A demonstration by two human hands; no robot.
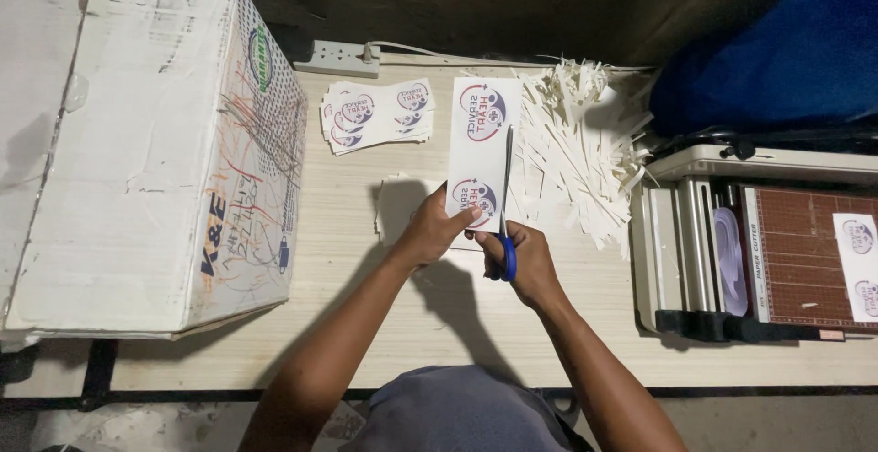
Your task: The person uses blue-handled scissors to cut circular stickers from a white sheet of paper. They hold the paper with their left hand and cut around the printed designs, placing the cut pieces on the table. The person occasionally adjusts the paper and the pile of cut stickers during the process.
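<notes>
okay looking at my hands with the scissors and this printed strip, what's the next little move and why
Probably close the scissors and advance along the strip's right edge. The right hand has the blades lying along that edge, while the left hand steadies the near end.

scissors (506, 198): metal blades, blue plastic handles | printed sheet (484, 145): smooth paper | table (366, 324): pale matt wood-grain

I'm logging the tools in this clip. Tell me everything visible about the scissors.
The scissors have blue plastic handles and long, slim metal blades. The right hand grips the handles; the blades point away from the person, running up the right edge of a white printed strip that the left hand steadies above the pale wooden table. Whether the blades are parted cannot be told.
</notes>
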